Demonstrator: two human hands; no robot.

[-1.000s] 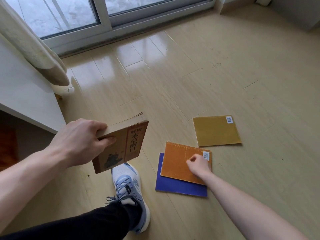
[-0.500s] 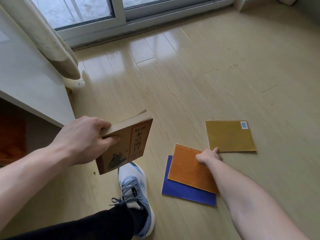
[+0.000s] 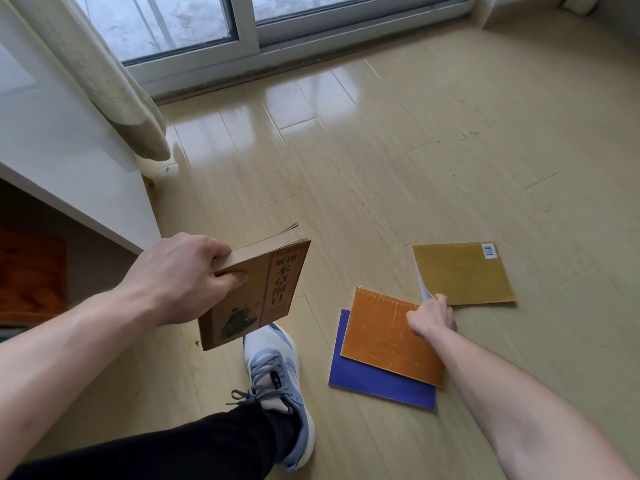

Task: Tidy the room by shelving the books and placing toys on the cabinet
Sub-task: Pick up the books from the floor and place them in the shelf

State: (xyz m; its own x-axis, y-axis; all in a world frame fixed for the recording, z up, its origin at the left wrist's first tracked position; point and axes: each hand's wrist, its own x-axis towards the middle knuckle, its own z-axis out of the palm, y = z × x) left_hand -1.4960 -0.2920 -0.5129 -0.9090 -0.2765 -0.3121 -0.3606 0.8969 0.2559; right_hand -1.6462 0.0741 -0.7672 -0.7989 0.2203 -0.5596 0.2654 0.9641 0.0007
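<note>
So now the right hand has slid off the orange book and pinches the yellow book's corner up; left hand still grips the brown book.

Single head view, looking forward-down, close over floor and hands.

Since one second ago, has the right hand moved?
Yes. The right hand left the orange book and now grips the yellow book by its near left corner.
</note>
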